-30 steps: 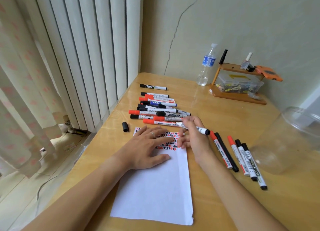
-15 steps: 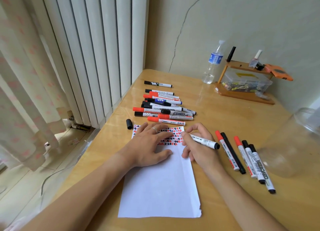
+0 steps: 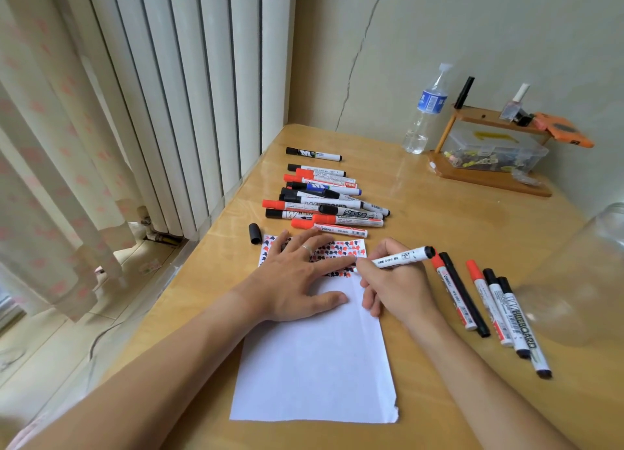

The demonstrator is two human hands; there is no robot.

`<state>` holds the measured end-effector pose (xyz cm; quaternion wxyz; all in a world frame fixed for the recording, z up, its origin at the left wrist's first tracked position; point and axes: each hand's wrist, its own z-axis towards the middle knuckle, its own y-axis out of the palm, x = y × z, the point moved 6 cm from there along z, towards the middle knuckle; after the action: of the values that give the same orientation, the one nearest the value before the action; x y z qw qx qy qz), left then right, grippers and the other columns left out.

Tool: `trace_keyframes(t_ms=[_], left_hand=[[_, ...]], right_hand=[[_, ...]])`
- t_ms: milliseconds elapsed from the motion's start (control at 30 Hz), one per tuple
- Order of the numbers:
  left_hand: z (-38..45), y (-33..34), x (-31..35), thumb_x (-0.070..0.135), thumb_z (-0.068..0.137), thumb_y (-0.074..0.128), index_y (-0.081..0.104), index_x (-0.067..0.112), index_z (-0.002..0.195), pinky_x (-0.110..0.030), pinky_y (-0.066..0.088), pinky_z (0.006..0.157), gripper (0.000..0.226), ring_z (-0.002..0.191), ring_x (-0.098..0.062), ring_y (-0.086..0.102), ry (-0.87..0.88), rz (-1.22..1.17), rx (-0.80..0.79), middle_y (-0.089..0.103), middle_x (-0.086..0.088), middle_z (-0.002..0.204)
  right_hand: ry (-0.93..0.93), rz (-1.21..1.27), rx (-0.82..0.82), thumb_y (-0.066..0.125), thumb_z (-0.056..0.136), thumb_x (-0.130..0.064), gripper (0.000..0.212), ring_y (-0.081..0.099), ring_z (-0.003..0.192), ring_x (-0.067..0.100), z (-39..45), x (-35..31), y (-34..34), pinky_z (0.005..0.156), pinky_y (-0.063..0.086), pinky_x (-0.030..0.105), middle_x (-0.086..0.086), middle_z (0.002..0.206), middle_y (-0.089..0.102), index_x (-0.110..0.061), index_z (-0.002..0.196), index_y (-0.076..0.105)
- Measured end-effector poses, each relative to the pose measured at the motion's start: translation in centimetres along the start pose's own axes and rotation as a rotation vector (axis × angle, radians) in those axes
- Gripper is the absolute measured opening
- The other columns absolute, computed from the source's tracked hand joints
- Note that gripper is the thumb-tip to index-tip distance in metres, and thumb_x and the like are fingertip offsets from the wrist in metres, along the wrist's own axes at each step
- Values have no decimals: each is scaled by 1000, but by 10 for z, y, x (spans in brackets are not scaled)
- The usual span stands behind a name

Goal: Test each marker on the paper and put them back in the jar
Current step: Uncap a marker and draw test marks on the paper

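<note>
paper (image 3: 314, 358) on table (image 3: 439, 233), marker pile (image 3: 324, 199) behind, jar (image 3: 580, 280) right

Water bottle (image 3: 426, 111) at the wall, wooden rack (image 3: 486, 176) holding a clear plastic box (image 3: 493, 150), patterned curtain (image 3: 40, 165) left

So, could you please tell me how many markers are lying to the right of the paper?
5: two orange-capped markers and three black-capped markers, side by side.

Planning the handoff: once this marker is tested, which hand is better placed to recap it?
Left. The left hand lies nearer the loose black cap; the right hand holds the marker.
</note>
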<state>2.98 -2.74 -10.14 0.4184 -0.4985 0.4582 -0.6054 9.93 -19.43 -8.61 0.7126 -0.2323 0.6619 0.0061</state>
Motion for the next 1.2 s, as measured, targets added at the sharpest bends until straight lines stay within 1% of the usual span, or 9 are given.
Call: trace_keyframes(t_ms=[133,300,500,800,933,1033,1200], left_hand=[[0,1,0,83,87,19,11,63,153,-60,-3,123,69,156,-14,-10,1,19,-15,11,10,168],[1,2,0,82,90,23,11,62,154,-60,-3,123,68,156,-14,-11,-1,21,-24,10,9,169],[2,2,0,85,85,15,11,62,153,-59,-4,124,72,156,-14,-11,1,20,-21,10,9,169],[1,1,0,85,84,15,15,61,154,-58,-3,124,73,155,-14,-5,-2,19,-13,13,9,168],[1,1,0,84,84,15,16,60,154,-58,-3,124,74,155,-15,-3,-3,21,-13,14,9,167],[1,1,0,85,83,15,17,60,154,-57,-3,124,75,155,-15,-1,-2,17,-13,15,8,167],[1,0,0,84,85,15,15,60,154,-58,-1,124,73,155,-16,1,3,18,-6,15,8,167]], right_hand=[[31,-25,9,69,91,-12,21,57,39,30,1,1,0,40,41,27,15,58,64,-7,81,51],[48,-17,4,68,92,-11,18,57,39,29,2,0,0,40,40,27,13,58,64,-6,83,52],[55,-37,1,68,91,-11,20,56,38,29,2,0,1,39,40,26,15,58,64,-7,81,51],[86,-29,39,69,89,-14,20,59,40,30,2,1,-1,40,41,27,14,59,65,-5,85,51],[78,-13,39,68,91,-14,20,60,41,30,2,-1,0,40,42,27,14,59,65,-7,83,51],[76,-30,36,68,91,-13,19,59,40,28,0,-2,0,39,41,26,14,60,65,-7,84,52],[78,-66,39,68,89,-15,20,58,39,29,0,-2,0,39,40,24,15,58,66,-8,81,51]])
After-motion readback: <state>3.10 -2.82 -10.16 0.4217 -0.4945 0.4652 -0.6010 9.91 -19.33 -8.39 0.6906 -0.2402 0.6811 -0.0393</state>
